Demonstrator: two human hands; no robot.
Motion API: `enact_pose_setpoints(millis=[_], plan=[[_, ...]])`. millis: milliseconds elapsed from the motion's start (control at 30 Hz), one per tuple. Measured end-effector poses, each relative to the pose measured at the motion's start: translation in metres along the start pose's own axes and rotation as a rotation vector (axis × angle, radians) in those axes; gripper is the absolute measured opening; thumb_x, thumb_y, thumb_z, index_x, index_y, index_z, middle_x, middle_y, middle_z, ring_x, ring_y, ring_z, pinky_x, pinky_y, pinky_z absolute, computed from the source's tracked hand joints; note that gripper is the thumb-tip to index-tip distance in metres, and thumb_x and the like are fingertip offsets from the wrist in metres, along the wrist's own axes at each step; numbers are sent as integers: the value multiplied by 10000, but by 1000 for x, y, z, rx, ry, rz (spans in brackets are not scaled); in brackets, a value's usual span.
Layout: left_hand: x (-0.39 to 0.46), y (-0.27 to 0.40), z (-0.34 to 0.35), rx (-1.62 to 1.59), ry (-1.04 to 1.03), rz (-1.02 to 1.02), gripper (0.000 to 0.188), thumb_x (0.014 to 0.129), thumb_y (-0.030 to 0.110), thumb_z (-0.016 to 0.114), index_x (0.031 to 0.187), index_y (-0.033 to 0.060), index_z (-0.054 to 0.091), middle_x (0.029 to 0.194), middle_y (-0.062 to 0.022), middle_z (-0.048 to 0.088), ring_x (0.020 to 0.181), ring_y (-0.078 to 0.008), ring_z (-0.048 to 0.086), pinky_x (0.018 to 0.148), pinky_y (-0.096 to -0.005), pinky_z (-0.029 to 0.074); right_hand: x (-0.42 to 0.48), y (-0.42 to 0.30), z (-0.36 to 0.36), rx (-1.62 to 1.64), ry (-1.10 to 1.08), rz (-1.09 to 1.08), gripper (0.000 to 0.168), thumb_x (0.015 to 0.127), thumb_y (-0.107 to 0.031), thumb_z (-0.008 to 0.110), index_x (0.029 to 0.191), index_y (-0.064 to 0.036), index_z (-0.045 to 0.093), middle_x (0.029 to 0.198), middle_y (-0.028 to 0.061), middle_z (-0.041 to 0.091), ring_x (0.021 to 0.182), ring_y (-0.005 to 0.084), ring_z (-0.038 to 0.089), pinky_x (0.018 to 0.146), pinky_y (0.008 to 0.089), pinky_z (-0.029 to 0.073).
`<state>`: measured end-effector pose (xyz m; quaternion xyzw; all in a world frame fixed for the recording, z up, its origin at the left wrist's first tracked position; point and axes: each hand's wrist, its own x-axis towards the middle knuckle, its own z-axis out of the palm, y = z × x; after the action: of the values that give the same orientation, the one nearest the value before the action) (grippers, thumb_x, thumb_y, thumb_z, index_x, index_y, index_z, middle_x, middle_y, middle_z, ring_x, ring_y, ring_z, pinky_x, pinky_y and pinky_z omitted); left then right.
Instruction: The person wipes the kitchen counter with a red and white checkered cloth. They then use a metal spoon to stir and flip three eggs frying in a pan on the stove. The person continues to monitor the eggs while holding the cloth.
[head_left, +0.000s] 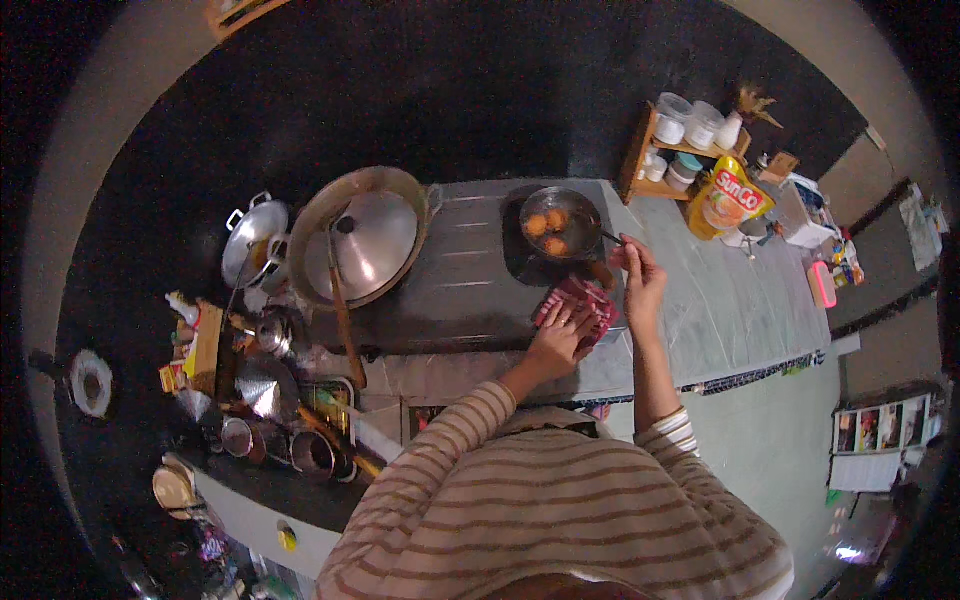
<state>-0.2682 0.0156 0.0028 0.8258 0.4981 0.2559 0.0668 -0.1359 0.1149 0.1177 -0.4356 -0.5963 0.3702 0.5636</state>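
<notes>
My right hand (643, 279) pinches a thin dark handle (611, 237) at the right rim of a frying pan (534, 241). Whether this handle belongs to the pan or to a utensil, I cannot tell. Several round, golden-brown pieces of food (556, 220) lie in dark liquid in the pan, which sits on the right burner of a stove (469, 259). With palm down, my left hand (559, 341) grips a bunched red patterned cloth (577, 292) at the stove's front right. Between cloth and pan shows a brown, handle-like piece (602, 275).
Left on the stove stands a large wok (315, 202) with a metal lid (386, 225) and a long wooden-handled utensil (345, 322). Pots (311, 454) crowd the left counter. A yellow SunCo pouch (727, 201) and a wooden rack (637, 154) of jars stand on the right countertop (712, 300).
</notes>
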Motion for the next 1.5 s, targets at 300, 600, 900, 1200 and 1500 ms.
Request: enact_pose_setpoints(millis=[300,600,900,1200,1500], plan=[[-77,-47,-47,139,37,-186,584,876,372,570,1387,126,433,1454,-86,398,1375,-328,291,1143,-501,192,16,3,19,44,-52,-12,293,978,-210,521,1116,14,650,883,72,680,790,135,633,737,278,503],[-181,-111,-107,449,-12,-503,589,902,414,531,1422,173,397,1507,-44,325,1399,-294,256,1143,-468,196,27,14,59,215,-99,-6,315,975,-205,541,1149,44,622,939,103,665,817,154,636,768,290,523],[-200,-119,-112,554,46,-492,655,862,268,564,1467,205,324,1515,-45,316,1393,-278,271,1131,-455,237,21,5,54,223,-75,24,305,983,-198,522,1143,37,630,933,103,663,824,154,638,766,295,518],[-130,-94,-41,247,64,12,569,861,127,469,1422,166,381,1506,-26,334,1379,-264,311,1154,-417,245,24,-1,41,144,-66,-11,304,979,-208,524,1153,18,630,934,98,670,828,163,647,777,299,507],[-187,-118,-53,64,-93,146,527,876,120,436,1401,161,416,1503,-35,341,1374,-243,332,1154,-389,249,28,-10,33,173,-74,-33,353,983,-219,520,1160,76,598,998,148,650,871,190,640,817,338,538]])
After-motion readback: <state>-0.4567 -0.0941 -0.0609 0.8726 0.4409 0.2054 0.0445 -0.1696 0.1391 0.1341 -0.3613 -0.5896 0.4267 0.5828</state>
